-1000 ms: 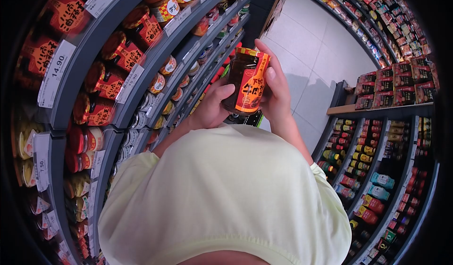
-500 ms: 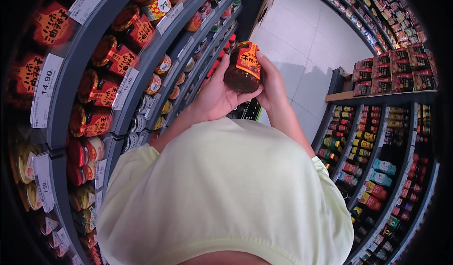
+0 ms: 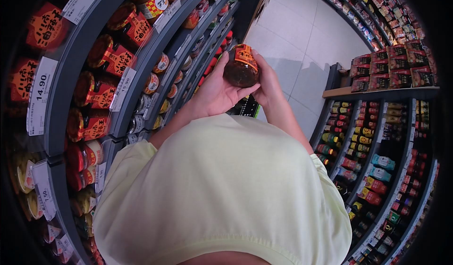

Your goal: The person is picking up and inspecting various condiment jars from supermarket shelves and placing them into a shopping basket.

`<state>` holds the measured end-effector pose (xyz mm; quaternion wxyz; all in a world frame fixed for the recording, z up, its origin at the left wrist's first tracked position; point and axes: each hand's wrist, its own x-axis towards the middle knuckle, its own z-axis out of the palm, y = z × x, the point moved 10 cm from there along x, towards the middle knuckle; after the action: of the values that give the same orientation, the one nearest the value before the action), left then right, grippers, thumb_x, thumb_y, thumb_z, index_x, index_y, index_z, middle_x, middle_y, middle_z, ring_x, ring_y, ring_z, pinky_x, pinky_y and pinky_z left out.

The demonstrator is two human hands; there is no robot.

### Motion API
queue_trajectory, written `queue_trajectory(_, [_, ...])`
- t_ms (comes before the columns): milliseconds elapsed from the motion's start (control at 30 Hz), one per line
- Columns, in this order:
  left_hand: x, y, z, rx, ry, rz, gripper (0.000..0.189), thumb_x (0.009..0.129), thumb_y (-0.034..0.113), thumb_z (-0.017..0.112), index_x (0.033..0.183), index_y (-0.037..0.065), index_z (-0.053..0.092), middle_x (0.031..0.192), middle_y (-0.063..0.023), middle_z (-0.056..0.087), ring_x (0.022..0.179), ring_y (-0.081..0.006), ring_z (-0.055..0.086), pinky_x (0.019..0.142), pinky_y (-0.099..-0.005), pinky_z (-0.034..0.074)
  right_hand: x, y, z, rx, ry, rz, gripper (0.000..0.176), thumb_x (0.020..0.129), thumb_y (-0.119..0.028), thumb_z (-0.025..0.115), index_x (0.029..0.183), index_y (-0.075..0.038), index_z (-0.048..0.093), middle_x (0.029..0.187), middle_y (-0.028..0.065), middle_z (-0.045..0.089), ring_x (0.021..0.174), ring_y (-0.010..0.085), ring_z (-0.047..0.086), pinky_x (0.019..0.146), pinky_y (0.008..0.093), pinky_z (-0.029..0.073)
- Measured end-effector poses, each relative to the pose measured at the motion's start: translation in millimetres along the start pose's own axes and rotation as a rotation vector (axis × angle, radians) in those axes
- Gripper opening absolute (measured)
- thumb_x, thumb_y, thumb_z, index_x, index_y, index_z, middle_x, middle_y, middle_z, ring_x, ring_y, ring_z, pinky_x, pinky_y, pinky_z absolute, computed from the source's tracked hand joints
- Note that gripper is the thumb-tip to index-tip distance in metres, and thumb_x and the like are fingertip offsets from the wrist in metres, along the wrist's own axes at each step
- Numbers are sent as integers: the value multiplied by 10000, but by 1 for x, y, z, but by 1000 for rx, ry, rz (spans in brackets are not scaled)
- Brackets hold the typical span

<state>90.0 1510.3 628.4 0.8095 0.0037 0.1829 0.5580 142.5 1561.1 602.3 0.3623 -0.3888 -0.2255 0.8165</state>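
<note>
A dark glass jar (image 3: 241,71) with an orange and red label is held up between both hands over the aisle. My left hand (image 3: 218,89) grips its left side and underside, with the thumb up along the glass. On the right side of the jar, my right hand (image 3: 268,82) has its fingers wrapped round it. The label faces up and away, so only part of it shows, and dark contents fill the lower glass.
Shelves on the left hold red-labelled jars (image 3: 101,90) behind price tags (image 3: 42,95). At the right stand racks of bottles (image 3: 363,137) below red packets (image 3: 391,67). Pale floor tiles (image 3: 283,24) lie ahead. A dark crate-like object (image 3: 247,107) shows below the hands.
The jar has turned and tilted in my hands, so its label shows less and more dark glass shows. The view has shifted slightly.
</note>
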Motion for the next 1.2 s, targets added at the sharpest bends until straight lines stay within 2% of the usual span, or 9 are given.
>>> queue_trajectory(167, [-6, 3, 11, 58, -48, 35, 555, 979, 452, 389, 1381, 74, 333, 1356, -141, 426, 1261, -263, 441, 1072, -449, 383, 0, -6, 3, 10, -32, -42, 363, 951, -304, 501, 1169, -14, 508, 1098, 109, 612, 954, 184, 623, 825, 298, 520])
queue_trajectory(333, [-13, 9, 17, 183, -121, 103, 539, 982, 428, 407, 1392, 88, 323, 1356, -122, 425, 1244, -235, 458, 1041, -412, 416, -12, -30, 34, 9, -259, -236, 448, 958, -275, 482, 1327, -34, 399, 1217, 109, 549, 1074, 169, 574, 917, 307, 476])
queue_trajectory(433, [-18, 11, 24, 264, -177, 156, 534, 983, 378, 438, 1409, 94, 289, 1333, -101, 445, 1216, -211, 482, 1009, -400, 442, -17, -36, 38, -55, -274, -305, 512, 965, -274, 469, 1392, -30, 330, 1275, 121, 509, 1142, 168, 529, 968, 315, 436])
queue_trajectory(500, [-27, 24, 32, 430, -136, 349, 525, 984, 303, 462, 1422, 98, 258, 1307, -79, 460, 1186, -184, 503, 989, -393, 459, -24, -40, 40, -68, -288, -365, 552, 962, -283, 473, 1414, -24, 291, 1303, 127, 483, 1170, 174, 506, 990, 316, 412])
queue_trajectory(567, [-32, 28, 35, 455, -128, 399, 562, 965, 256, 510, 1433, 101, 242, 1291, -53, 464, 1167, -152, 506, 947, -341, 477, -34, -44, 43, -86, -303, -425, 593, 959, -291, 477, 1435, -19, 252, 1330, 134, 458, 1197, 181, 483, 1013, 318, 388])
queue_trajectory(633, [-36, 32, 37, 663, -142, 466, 635, 938, 249, 559, 1447, 83, 218, 1314, -51, 441, 1192, -139, 473, 948, -300, 449, -49, -50, 53, -223, -335, -534, 674, 946, -321, 492, 1458, -9, 185, 1353, 144, 424, 1224, 196, 450, 1040, 317, 345])
queue_trajectory(667, [-38, 35, 47, 636, -193, 552, 728, 903, 253, 616, 1458, 55, 188, 1337, -61, 424, 1222, -147, 439, 987, -291, 394, -55, -52, 59, -239, -371, -555, 742, 913, -282, 562, 1465, -1, 153, 1359, 145, 413, 1233, 194, 436, 1047, 316, 328])
queue_trajectory(800, [-48, 39, 58, 742, -231, 647, 801, 885, 244, 643, 1468, 26, 139, 1376, -88, 392, 1251, -173, 414, 1066, -327, 308, -68, -50, 73, -389, -384, -607, 818, 842, -144, 670, 1463, 6, 158, 1367, 128, 406, 1234, 180, 426, 1037, 304, 336])
queue_trajectory(1200, [-57, 38, 64, 768, -242, 696, 814, 878, 134, 631, 1481, 23, 95, 1397, -105, 371, 1262, -172, 406, 1057, -317, 318, -69, -48, 76, -383, -440, -599, 774, 851, -120, 631, 1460, 10, 172, 1384, 123, 390, 1251, 183, 413, 1047, 306, 324])
